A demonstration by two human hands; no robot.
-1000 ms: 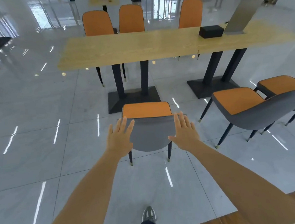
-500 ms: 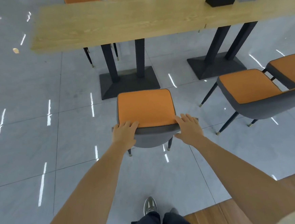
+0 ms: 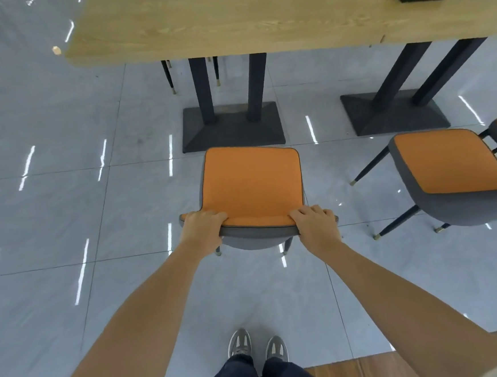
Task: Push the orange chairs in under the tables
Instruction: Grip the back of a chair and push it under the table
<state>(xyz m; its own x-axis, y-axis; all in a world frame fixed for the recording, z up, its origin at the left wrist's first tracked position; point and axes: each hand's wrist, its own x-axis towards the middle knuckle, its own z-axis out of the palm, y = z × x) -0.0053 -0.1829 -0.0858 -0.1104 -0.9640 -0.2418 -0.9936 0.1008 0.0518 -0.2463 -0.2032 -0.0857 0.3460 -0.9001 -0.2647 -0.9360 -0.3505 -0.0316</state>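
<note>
At the backrest's left corner, the left hand (image 3: 203, 229) grips the orange chair (image 3: 253, 185); the right hand (image 3: 315, 226) grips its right corner. The chair stands not yet under the tabletop (image 3: 228, 20). The next move looks like an even, straight push forward.

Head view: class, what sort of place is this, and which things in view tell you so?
Probably a canteen or cafeteria hall. A long light-wood table on black pedestal bases stands on a glossy grey tiled floor, and an orange-seated grey-backed chair in the middle has a matching chair to its right.
</note>
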